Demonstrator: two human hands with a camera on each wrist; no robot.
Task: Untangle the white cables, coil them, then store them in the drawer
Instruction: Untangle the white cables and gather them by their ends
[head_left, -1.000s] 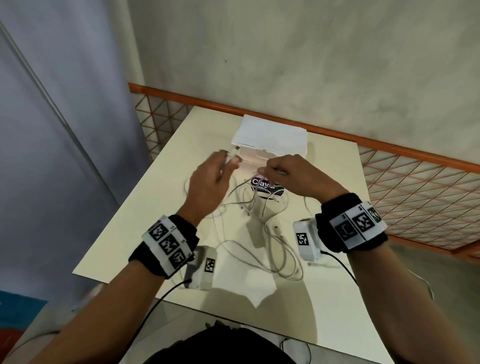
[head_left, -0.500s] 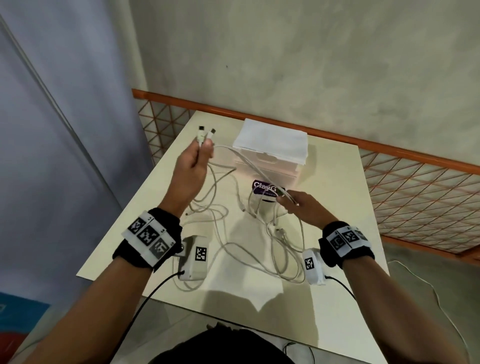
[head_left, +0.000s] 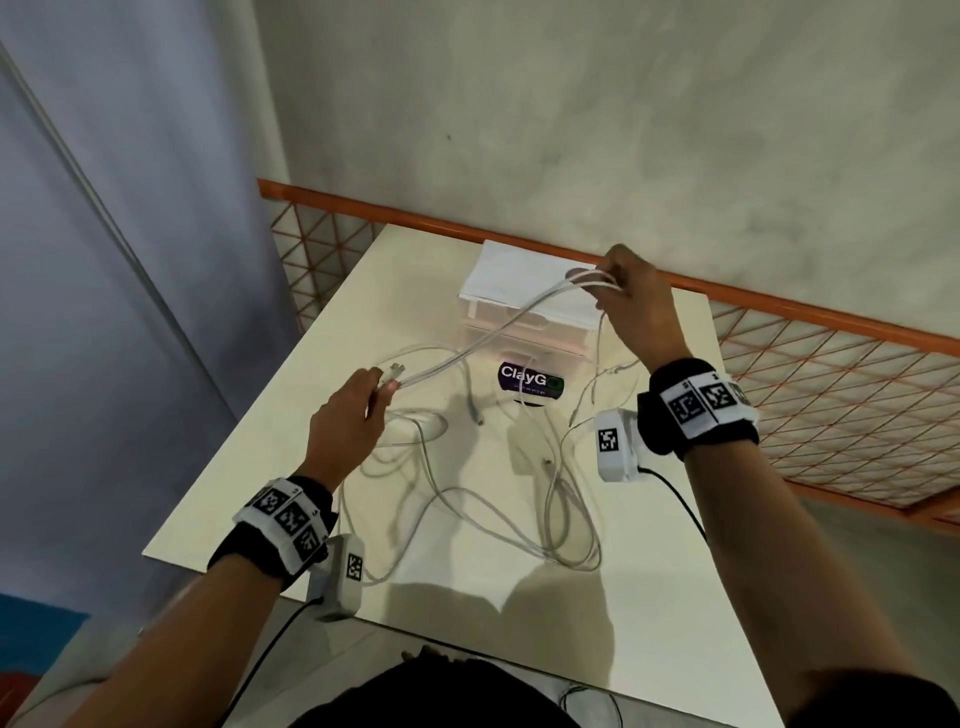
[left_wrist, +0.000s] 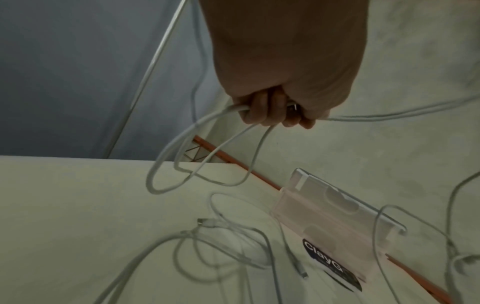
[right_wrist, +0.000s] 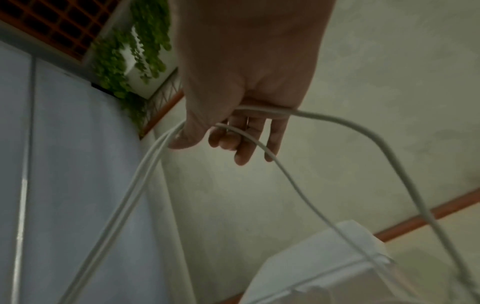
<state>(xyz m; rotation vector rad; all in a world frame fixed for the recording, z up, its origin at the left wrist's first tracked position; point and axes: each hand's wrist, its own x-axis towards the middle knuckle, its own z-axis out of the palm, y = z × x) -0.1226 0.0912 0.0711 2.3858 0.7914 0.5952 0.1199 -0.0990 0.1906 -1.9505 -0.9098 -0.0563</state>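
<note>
While both arms reach forward over the table, each hand holds a part of the same cable strands.

Left hand (head_left: 349, 415): it is lower and nearer to the person, above the left half of the table (head_left: 291, 395). Its fingers (left_wrist: 262, 111) are curled round the strands close to their two plug ends, which stick out past the thumb side.

Right hand (head_left: 631, 306): it is raised higher and farther away, in front of the drawer box (head_left: 524, 306). The thumb and the fingers (right_wrist: 246, 148) pinch the strands; the other fingers hang half bent below.

White cables (head_left: 483, 499): two strands run side by side in the air from the left hand up to the right hand. From the right hand more cable falls down to the table. The rest lies in loose tangled loops on the table between the two forearms, with several plug ends free near the dark label (head_left: 530, 384).

Drawer box: it stands at the far edge of the table, near the wall. It is translucent with a white top. I cannot tell whether the drawer is pulled out.

Wrists: each carries a black band with printed markers and a small white camera unit below it.
</note>
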